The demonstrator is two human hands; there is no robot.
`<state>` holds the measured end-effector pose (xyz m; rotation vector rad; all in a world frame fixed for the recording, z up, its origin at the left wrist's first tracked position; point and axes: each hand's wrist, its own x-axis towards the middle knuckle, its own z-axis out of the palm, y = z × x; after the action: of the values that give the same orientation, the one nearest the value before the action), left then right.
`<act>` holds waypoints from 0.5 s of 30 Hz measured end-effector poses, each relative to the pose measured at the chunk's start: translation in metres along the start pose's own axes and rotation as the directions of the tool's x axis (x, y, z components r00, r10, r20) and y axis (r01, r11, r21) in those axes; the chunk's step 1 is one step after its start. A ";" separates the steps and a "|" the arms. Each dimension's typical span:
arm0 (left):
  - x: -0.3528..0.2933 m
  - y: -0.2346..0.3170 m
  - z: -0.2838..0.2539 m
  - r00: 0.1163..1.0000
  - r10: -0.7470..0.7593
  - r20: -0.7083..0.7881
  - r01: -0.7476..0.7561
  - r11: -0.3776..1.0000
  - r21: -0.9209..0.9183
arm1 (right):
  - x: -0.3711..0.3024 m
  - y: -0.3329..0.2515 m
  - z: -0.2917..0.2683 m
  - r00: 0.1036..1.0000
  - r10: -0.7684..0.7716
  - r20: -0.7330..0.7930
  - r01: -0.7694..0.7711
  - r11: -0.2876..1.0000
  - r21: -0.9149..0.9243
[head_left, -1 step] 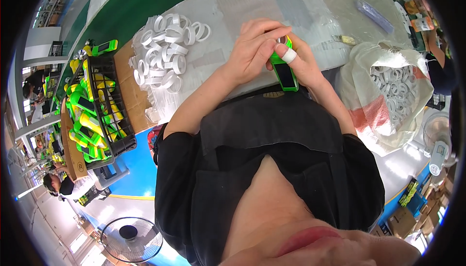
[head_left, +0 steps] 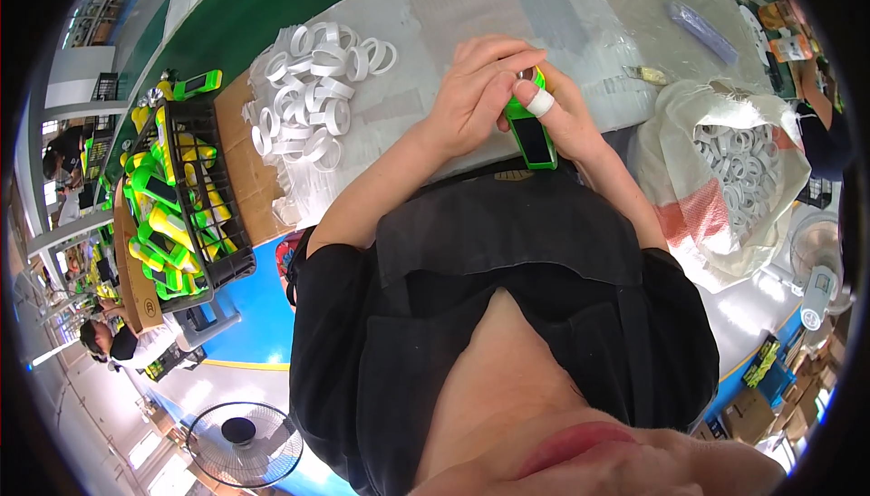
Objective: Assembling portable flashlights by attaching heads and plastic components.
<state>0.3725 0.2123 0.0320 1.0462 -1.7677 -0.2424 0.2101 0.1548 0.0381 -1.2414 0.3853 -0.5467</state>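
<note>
Between my two hands is a bright green, flashlight-shaped device (head_left: 533,138) with a flat black panel and a shiny round part at its far end. My left hand (head_left: 478,88) is closed over the far end, its fingers reaching across the top. My right hand (head_left: 564,114) wraps the device from the other side; its thumb bears a white wrap (head_left: 540,103) and presses near the shiny end. Fingers cover much of the far end. To the left on the plastic-covered table (head_left: 408,88) lies a pile of white rings (head_left: 313,88).
A black crate (head_left: 217,197) at the left holds several green-and-yellow devices (head_left: 163,224). At the right, a white woven sack (head_left: 662,152) is filled with white rings. A clear plastic packet (head_left: 702,32) lies at the far right. Other people work on both sides.
</note>
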 end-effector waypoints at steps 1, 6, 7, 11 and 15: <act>-0.001 0.001 0.000 0.998 -0.014 -0.065 0.011 0.999 -0.048 | 0.003 0.000 0.002 0.999 0.026 0.021 -0.026 1.000 0.006; -0.011 -0.004 -0.009 0.975 0.041 -0.217 -0.032 0.998 0.045 | 0.017 0.016 0.021 0.999 -0.037 -0.033 0.039 0.997 0.064; -0.013 -0.003 -0.013 0.975 0.039 -0.220 -0.025 0.998 0.066 | 0.022 0.017 0.023 0.999 -0.039 -0.012 0.040 0.997 0.072; -0.008 0.005 -0.035 0.967 0.012 -0.254 0.015 0.994 0.105 | 0.040 0.009 0.026 0.982 -0.129 0.139 0.118 0.989 0.084; -0.021 -0.034 -0.089 0.947 -0.051 -0.318 0.229 0.800 0.554 | 0.072 0.002 0.021 0.954 -0.285 0.095 0.284 0.959 0.023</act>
<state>0.4674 0.2340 0.0391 1.5711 -1.5192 0.3865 0.2806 0.1300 0.0431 -1.3186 0.1205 -0.7289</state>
